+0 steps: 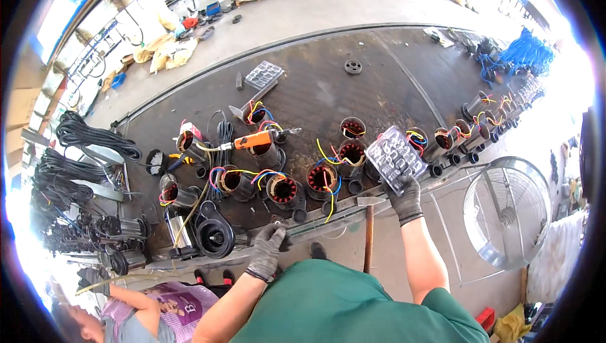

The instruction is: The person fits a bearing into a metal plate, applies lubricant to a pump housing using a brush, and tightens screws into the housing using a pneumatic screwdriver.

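Observation:
My right hand [404, 200], in a grey glove, grips a clear plastic compartment tray [396, 156] by its near edge, above the table front. The tray is tilted, with small parts showing in its pockets. At the table's front edge is my left hand [267, 249], also gloved, its fingers closed around a small dark piece too small to name. Beyond it stand motor housings [285, 190] with copper-red windings and coloured wires, several in a row. An orange power screwdriver [260, 139] lies across one of them. Close to my right hand a hammer [369, 229] hangs at the edge, handle downward.
Another clear tray [264, 74] and a round black disc [353, 67] lie farther back on the dark table [315, 100]. Coiled black cables [95, 138] are piled left, blue wires [527, 52] far right. A person [145, 308] works at lower left; a wire-guarded fan [507, 215] stands right.

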`<state>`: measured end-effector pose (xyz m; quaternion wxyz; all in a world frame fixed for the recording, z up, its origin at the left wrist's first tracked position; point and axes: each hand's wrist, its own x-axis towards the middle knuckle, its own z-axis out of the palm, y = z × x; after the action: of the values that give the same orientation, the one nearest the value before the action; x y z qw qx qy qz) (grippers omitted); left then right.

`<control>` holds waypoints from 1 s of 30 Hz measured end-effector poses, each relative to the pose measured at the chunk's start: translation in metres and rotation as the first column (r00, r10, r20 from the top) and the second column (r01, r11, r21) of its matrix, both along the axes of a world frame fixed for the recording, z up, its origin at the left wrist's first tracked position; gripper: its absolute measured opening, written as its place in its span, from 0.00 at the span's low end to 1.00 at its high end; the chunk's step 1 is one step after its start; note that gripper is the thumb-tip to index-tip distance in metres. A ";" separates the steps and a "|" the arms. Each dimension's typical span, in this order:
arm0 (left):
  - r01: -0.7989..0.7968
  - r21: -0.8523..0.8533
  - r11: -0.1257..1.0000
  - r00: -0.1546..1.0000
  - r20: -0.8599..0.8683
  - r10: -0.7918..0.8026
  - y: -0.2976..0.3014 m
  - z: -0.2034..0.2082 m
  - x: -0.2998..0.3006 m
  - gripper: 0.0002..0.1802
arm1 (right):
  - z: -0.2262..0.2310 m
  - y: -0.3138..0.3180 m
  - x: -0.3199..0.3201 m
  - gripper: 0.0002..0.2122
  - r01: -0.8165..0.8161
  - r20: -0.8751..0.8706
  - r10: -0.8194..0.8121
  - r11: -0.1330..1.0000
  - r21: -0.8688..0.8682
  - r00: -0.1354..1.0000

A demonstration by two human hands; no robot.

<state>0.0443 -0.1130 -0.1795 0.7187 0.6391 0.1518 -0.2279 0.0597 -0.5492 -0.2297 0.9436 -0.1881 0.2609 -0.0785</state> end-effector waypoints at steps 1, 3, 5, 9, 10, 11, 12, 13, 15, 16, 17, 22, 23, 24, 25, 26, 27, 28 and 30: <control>0.057 -0.031 0.998 0.996 0.067 -0.055 -0.005 0.007 0.003 0.11 | 0.002 0.002 -0.004 0.24 0.017 0.026 -0.016 1.000 -0.012 1.000; 0.092 0.039 0.995 0.977 0.192 -0.097 -0.022 0.043 0.008 0.09 | 0.002 0.006 -0.019 0.28 -0.029 0.085 0.037 0.996 -0.087 0.996; 0.127 0.127 0.984 0.956 0.250 -0.156 -0.023 0.061 0.010 0.09 | 0.037 0.035 -0.026 0.30 -0.049 0.102 0.061 0.992 -0.113 0.993; 0.120 0.070 0.990 0.904 0.405 -0.139 -0.022 0.070 0.012 0.11 | 0.046 0.068 -0.044 0.36 -0.212 0.184 0.225 0.973 -0.088 0.957; 0.119 0.115 0.986 0.870 0.466 -0.160 -0.021 0.077 0.013 0.12 | 0.061 0.084 -0.045 0.39 -0.285 0.213 0.302 0.953 -0.108 0.929; 0.091 0.118 0.989 0.877 0.460 -0.136 -0.020 0.085 0.014 0.12 | 0.071 0.097 -0.046 0.40 -0.358 0.202 0.366 0.931 -0.077 0.908; 0.066 0.185 0.980 0.826 0.542 -0.158 -0.018 0.091 0.014 0.12 | 0.082 0.111 -0.047 0.41 -0.401 0.166 0.409 0.912 -0.082 0.897; 0.036 0.252 0.967 0.766 0.615 -0.189 -0.014 0.095 0.016 0.12 | 0.094 0.127 -0.046 0.42 -0.442 0.132 0.450 0.893 -0.088 0.883; -0.014 0.324 0.946 0.739 0.641 -0.209 0.001 0.095 0.012 0.15 | 0.111 0.158 -0.042 0.41 -0.519 0.110 0.536 0.842 -0.150 0.837; -0.054 0.349 0.936 0.724 0.659 -0.204 0.007 0.095 0.010 0.15 | 0.117 0.171 -0.040 0.41 -0.556 0.110 0.572 0.818 -0.145 0.813; -0.093 0.373 0.923 0.709 0.676 -0.202 0.014 0.095 0.008 0.16 | 0.120 0.183 -0.037 0.42 -0.592 0.110 0.607 0.793 -0.141 0.787; -0.257 0.408 0.876 0.703 0.701 -0.120 0.053 0.098 -0.007 0.17 | 0.104 0.227 -0.028 0.40 -0.733 0.072 0.737 0.676 -0.074 0.672; -0.272 0.408 0.871 0.708 0.699 -0.107 0.062 0.094 -0.009 0.17 | 0.114 0.240 -0.024 0.39 -0.765 0.077 0.770 0.638 -0.084 0.633; -0.308 0.448 0.840 0.670 0.729 -0.143 0.072 0.088 -0.011 0.15 | 0.109 0.246 -0.024 0.39 -0.789 0.054 0.793 0.610 -0.078 0.607; -0.347 0.484 0.803 0.631 0.754 -0.182 0.081 0.087 -0.012 0.13 | 0.107 0.254 -0.022 0.39 -0.812 0.033 0.815 0.580 -0.071 0.579; -0.380 0.526 0.761 0.605 0.763 -0.225 0.089 0.088 -0.014 0.11 | 0.108 0.265 -0.020 0.38 -0.825 0.045 0.828 0.561 -0.068 0.559; -0.391 0.526 0.755 0.610 0.763 -0.215 0.098 0.091 -0.016 0.11 | 0.112 0.275 -0.017 0.38 -0.834 0.045 0.837 0.547 -0.067 0.546; -0.403 0.555 0.728 0.539 0.787 -0.301 0.106 0.097 -0.018 0.10 | 0.116 0.283 -0.015 0.38 -0.844 0.036 0.847 0.531 -0.077 0.530; -0.371 0.553 0.746 0.501 0.796 -0.341 0.121 0.099 -0.021 0.09 | 0.116 0.297 -0.013 0.38 -0.864 0.018 0.868 0.495 -0.093 0.496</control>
<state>0.0233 0.0084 -0.0800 0.4179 0.8731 -0.1518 0.2002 0.0469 -0.2526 -0.1133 0.8560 -0.3248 0.0991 0.3898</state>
